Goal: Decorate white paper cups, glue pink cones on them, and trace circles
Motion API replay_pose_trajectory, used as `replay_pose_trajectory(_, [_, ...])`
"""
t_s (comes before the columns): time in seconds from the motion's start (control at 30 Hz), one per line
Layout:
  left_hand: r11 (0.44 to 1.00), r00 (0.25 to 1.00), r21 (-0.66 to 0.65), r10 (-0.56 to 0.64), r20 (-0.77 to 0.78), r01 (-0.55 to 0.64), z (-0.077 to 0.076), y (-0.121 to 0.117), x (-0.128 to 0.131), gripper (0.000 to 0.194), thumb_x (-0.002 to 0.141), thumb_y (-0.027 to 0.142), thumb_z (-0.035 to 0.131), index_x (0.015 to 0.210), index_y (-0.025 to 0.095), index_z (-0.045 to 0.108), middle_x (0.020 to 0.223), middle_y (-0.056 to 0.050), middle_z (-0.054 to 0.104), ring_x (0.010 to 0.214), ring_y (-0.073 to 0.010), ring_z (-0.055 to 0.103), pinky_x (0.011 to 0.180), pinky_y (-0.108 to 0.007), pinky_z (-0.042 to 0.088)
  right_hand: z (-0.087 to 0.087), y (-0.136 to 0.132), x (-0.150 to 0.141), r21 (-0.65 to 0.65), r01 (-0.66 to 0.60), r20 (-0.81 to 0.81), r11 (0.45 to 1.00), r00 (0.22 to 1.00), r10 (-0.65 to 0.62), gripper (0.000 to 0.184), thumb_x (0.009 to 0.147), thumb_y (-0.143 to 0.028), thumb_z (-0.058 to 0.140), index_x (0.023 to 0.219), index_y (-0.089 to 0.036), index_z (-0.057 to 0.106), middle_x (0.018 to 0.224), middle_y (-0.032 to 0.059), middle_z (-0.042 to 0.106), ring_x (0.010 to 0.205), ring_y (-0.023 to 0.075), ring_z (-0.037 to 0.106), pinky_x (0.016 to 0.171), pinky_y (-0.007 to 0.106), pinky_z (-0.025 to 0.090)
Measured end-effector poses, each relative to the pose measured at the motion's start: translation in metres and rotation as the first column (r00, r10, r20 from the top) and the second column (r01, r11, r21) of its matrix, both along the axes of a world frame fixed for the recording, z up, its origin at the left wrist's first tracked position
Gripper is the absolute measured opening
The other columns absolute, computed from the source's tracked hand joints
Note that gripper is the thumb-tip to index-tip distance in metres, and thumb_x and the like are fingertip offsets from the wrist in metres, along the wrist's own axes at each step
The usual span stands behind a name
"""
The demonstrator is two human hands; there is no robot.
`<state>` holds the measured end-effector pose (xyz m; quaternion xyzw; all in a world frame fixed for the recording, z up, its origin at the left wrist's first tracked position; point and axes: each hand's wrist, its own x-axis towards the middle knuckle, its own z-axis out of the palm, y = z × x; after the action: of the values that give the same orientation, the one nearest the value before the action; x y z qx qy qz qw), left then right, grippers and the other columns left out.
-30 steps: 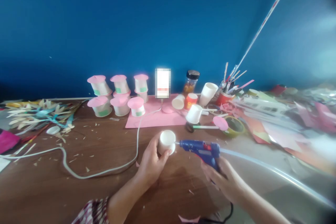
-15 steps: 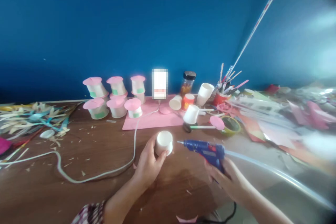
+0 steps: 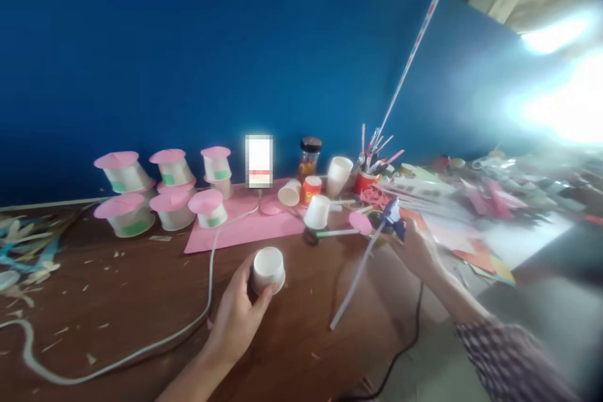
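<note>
And here's the white cup (image 3: 268, 273), just in front of the pink sheet (image 3: 249, 229), in the left hand (image 3: 237, 313): fingers and thumb part-open, wrapped around its side. It looks like paper, so very light, thin-walled and easily dented; a soft hold low by the wider rim should suit it best, as squeezing mid-wall could buckle it. Over to the right of the sheet, the right hand (image 3: 418, 248) has its fingers curled about the blue glue gun (image 3: 396, 218), blur hiding the exact grip. That looks heavier, stiff plastic, best held by the handle, well clear of a possibly hot nozzle!
</note>
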<state>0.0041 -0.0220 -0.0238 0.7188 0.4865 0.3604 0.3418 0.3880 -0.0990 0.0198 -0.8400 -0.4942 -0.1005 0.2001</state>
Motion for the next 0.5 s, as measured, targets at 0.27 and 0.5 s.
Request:
replay_pose_trajectory(0.27, [1.000, 1.000, 0.001, 0.007, 0.010, -0.007, -0.004, 0.000, 0.000, 0.063, 0.079, 0.050, 0.058, 0.130, 0.015, 0.045, 0.129, -0.016, 0.057, 0.122, -0.0277, 0.053, 0.105, -0.044, 0.040, 0.001, -0.009, 0.018, -0.104, -0.179, 0.096, 0.978, 0.977, 0.189, 0.077, 0.079, -0.058, 0.054, 0.138, -0.010, 0.037, 0.106, 0.0188, 0.066, 0.088, 0.0311, 0.065, 0.070, 0.038, 0.048])
replay_pose_trajectory(0.5, [1.000, 1.000, -0.014, 0.005, 0.000, -0.005, 0.000, -0.001, 0.001, 0.063, 0.079, 0.049, 0.058, 0.130, 0.016, 0.045, 0.130, -0.015, 0.057, 0.123, -0.0275, 0.052, 0.106, -0.045, 0.039, 0.020, -0.016, 0.016, -0.221, -0.225, -0.005, 0.949, 0.973, 0.229, 0.080, 0.081, -0.060, 0.052, 0.143, -0.015, 0.030, 0.078, 0.0071, 0.069, 0.060, 0.0238, 0.064, 0.052, 0.030, 0.044])
